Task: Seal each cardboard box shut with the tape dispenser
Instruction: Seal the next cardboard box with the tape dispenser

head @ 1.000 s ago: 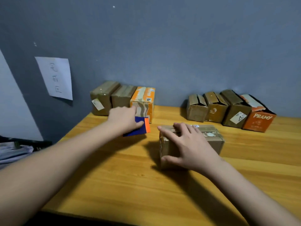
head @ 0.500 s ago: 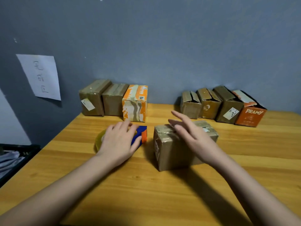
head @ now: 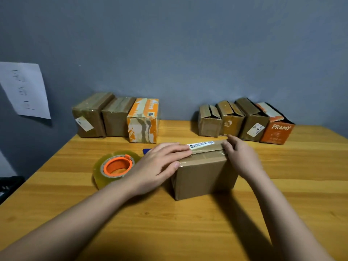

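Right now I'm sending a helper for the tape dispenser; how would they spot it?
On the wooden table, look left of the brown box under both hands. The tape dispenser lies there: a clear yellowish roll with an orange core, the only round thing.
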